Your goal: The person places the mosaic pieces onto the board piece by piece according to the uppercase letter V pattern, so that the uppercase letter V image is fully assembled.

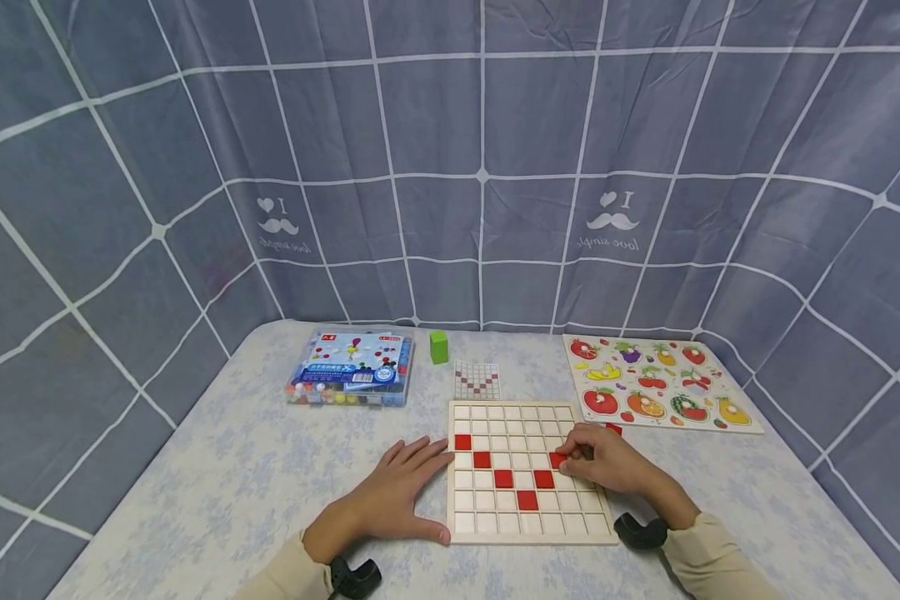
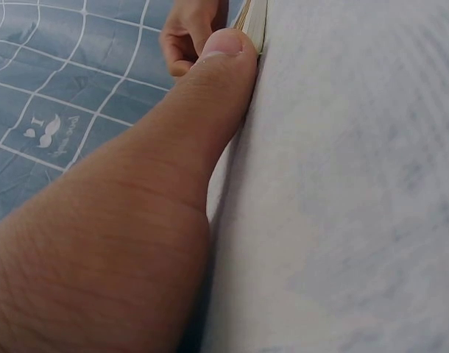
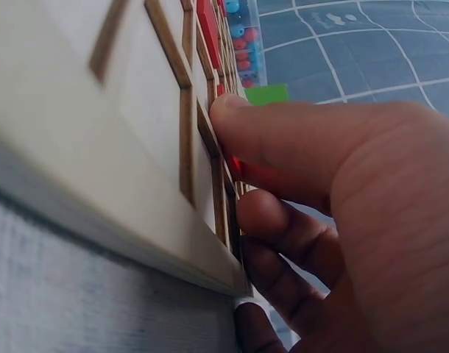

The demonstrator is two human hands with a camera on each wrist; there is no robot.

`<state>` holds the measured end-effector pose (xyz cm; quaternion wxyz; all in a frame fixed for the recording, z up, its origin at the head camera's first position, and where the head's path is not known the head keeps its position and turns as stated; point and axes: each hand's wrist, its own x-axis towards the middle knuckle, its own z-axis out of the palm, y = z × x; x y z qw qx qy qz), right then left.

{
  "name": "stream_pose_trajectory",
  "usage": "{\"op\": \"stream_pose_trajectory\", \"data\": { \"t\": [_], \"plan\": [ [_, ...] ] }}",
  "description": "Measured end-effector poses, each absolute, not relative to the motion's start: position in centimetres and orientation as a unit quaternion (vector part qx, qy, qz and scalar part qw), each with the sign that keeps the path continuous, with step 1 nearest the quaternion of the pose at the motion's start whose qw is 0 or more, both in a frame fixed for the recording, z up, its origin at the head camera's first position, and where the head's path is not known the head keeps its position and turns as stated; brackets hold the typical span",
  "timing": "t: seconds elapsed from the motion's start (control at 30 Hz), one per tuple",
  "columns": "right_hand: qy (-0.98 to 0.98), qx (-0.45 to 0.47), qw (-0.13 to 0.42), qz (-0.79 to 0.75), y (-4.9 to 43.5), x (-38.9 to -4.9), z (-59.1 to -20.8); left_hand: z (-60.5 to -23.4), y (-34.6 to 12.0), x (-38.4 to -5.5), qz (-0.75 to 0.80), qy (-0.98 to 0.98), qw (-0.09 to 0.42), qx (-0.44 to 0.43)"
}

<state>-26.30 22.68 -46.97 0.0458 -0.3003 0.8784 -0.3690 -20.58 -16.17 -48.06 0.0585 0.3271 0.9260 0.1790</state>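
Observation:
A wooden grid board [image 1: 532, 539] with pale square cells lies on the table. Several red square tiles [image 1: 527, 500] sit in its cells, forming a V. My right hand [image 1: 607, 458] is over the board's right side, with thumb and forefinger pinching a red tile [image 1: 557, 460] at the top of the V's right arm. In the right wrist view, that thumb [image 3: 276, 132] is close against the grid, partly hiding the tile. My left hand [image 1: 397, 492] lies spread on the table, fingertips and thumb against the board's left edge. The left wrist view shows its thumb [image 2: 224, 66] at the board's corner.
Behind the board lies a small pattern card [image 1: 477, 380] showing a red V, with a green block [image 1: 438, 347] beyond. A clear case of coloured beads [image 1: 351, 367] stands back left, a fruit picture board [image 1: 656, 383] back right. Another red piece [image 1: 613, 428] shows behind my right hand.

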Motion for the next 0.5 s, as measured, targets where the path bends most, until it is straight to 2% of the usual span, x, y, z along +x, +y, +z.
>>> {"op": "stream_pose_trajectory", "data": {
  "t": [0.5],
  "plan": [
    [0.890, -0.326, 0.041, -0.315, 22.60, -26.53, -46.19, -48.06, -16.17, -20.62, 0.179, 0.926, 0.061, 0.327]
  ]
}}
